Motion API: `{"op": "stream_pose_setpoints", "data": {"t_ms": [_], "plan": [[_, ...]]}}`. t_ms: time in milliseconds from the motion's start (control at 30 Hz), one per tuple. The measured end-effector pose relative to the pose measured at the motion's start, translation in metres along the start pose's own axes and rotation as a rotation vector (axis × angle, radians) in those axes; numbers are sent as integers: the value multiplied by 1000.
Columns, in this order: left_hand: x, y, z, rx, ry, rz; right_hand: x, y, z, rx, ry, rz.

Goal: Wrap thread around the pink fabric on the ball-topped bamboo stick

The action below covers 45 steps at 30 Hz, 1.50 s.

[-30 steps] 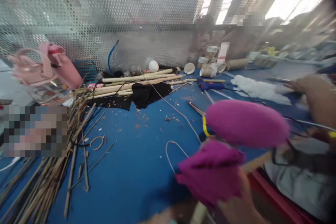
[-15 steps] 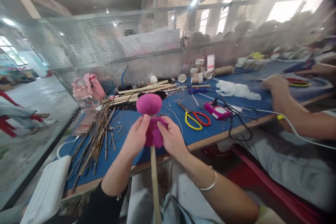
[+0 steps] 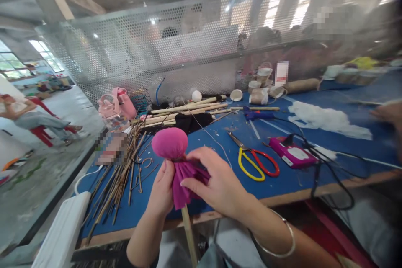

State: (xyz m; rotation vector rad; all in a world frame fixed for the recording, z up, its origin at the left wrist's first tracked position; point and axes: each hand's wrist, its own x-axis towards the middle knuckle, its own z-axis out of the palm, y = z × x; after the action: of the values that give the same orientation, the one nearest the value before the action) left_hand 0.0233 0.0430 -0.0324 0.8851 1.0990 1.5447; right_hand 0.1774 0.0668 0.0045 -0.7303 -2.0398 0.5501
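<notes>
I hold a stick [image 3: 189,230] topped with a round ball wrapped in magenta cloth [image 3: 170,143], upright in front of me. My left hand [image 3: 163,190] is closed round the gathered cloth just under the ball. My right hand [image 3: 216,184] rests on the pleated cloth [image 3: 185,180] from the right, thumb and fingers pinching the folds. A thin string [image 3: 210,136] runs from the neck of the ball back over the blue table [image 3: 282,182].
On the table lie yellow-and-red scissors [image 3: 253,161], a pink device [image 3: 290,153] with black cables, a blue glue gun [image 3: 257,114], white stuffing [image 3: 326,119], bamboo rods [image 3: 185,109] and a heap of thin sticks [image 3: 119,176]. Perforated metal screen behind. Another person's hand [image 3: 387,113] at right.
The camera has swung and drawn back, so the cloth ball now sits smaller and lower left. My right hand shifted onto the cloth folds, fingers more spread.
</notes>
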Motion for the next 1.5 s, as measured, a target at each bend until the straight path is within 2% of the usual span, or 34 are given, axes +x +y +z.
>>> {"op": "stream_pose_setpoints", "data": {"t_ms": [67,167,233,300,333,367,467,500,567,633,700,833,933,1067,1133,1200,1233,1267,1367,1400,1433,1500], "plan": [[-1,0,3,-115,-13,-58,3,2,15,28,-128,-62],[2,-1,4,-245,-67,-89,-2,9,31,-24,-203,-152],[5,-1,2,-317,-78,-96,-9,10,29,-73,-290,-188],[7,-1,-1,-327,-70,-77,-16,6,17,-46,-404,-187],[7,-1,-2,-302,-72,-56,-19,2,8,0,-407,-163],[6,0,-4,-260,-81,-33,-22,-3,0,60,-330,-116],[-1,4,-8,-83,-147,0,-23,-15,-15,193,95,58],[-5,5,-9,-8,-179,6,-21,-18,-15,217,154,109],[-12,8,-10,162,-239,65,-15,-19,-8,314,99,203],[-19,10,-10,339,-259,200,-9,-16,4,523,16,273],[-25,11,-10,479,-268,303,-6,-11,15,704,-11,321],[-35,10,-8,644,-348,378,-9,-4,25,766,-25,394],[-41,10,-6,714,-251,446,-12,-5,26,793,5,487],[-53,16,-7,803,-54,584,-11,-5,24,957,224,575],[-61,21,-7,844,-103,642,-11,-2,23,1038,225,559],[-69,26,-6,890,-195,631,-11,1,23,1100,162,498],[-72,28,-5,905,-195,630,-11,3,23,1123,135,462],[-74,30,-4,913,-151,650,-11,4,23,1140,115,431],[-74,33,-1,947,101,783,-10,4,26,1153,93,398],[-72,33,0,985,140,794,-10,3,27,1142,97,398],[-70,34,0,1024,131,773,-10,2,27,1129,102,398],[-63,35,0,1030,37,664,-9,0,27,1104,112,397]]}}
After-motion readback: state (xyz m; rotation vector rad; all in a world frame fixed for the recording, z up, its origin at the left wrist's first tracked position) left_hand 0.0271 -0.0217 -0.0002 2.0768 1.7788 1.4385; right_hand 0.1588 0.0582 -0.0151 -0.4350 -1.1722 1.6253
